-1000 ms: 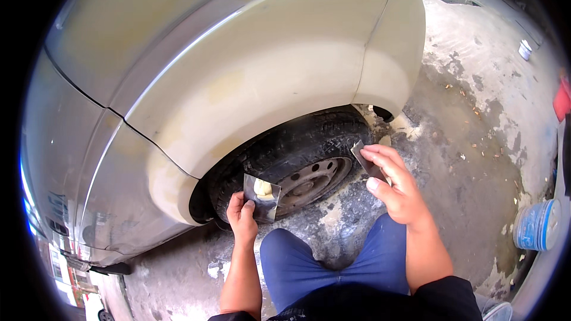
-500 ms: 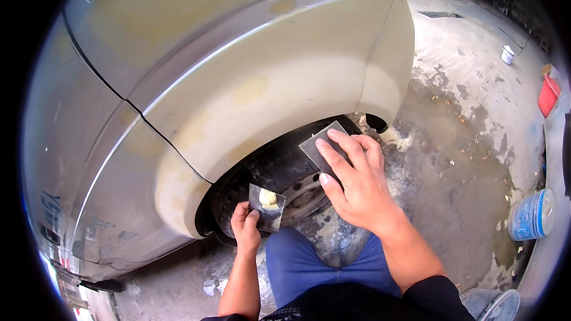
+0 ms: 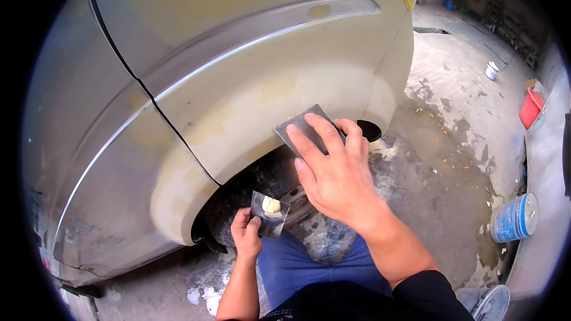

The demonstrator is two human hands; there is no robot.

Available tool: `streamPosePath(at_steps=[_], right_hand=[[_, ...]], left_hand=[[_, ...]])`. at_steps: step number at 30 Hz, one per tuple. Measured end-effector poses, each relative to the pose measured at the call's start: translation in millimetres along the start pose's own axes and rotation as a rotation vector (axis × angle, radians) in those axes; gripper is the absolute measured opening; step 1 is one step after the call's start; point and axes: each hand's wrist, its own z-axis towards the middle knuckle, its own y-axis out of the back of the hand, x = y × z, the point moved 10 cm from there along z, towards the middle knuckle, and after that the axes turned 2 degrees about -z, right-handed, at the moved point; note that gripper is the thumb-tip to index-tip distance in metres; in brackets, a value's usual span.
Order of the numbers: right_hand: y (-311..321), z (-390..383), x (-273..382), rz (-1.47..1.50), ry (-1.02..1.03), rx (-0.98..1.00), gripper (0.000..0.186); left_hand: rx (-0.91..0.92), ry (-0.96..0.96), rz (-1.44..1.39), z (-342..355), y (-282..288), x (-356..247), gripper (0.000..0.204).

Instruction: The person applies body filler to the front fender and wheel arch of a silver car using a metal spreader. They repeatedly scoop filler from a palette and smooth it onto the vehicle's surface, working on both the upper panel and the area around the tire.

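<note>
My left hand (image 3: 245,239) pinches a small dark square plate (image 3: 275,224) between thumb and fingers, low in front of the wheel. On that plate sits a dab of pale yellow putty (image 3: 271,204). My right hand (image 3: 340,181) grips a thin dark putty spreader (image 3: 300,121), fingers laid along its upper face and thumb at its edge. The spreader overlaps the upper rim of the wheel arch; whether it touches the panel I cannot tell. The car's panel (image 3: 333,65) is beige with yellowish filled patches. My right arm and hand partly hide the wheel (image 3: 291,193).
On the wet, patchy concrete floor (image 3: 428,184) stand a blue and white bucket (image 3: 514,218) at the right and a small white tub (image 3: 491,71) farther off. A red container (image 3: 531,108) sits by the right wall. Another pail (image 3: 491,304) shows at the lower right.
My right hand has moved left and slightly up with the spreader, from over the wheel to the arch rim. The left hand's plate has barely shifted. The view has turned a little.
</note>
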Motion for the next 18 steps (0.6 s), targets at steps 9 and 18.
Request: streamPosePath(at_steps=[9,18], right_hand=[[-5,-9,3,-0.054,-0.027,0.057,0.047],[-4,-2,14,-0.115,0.041,0.004,0.048]], left_hand=[[0.009,0.038,-0.026,0,2,3,0.018],[0.034,0.003,-0.024,3,-2,1,0.018]])
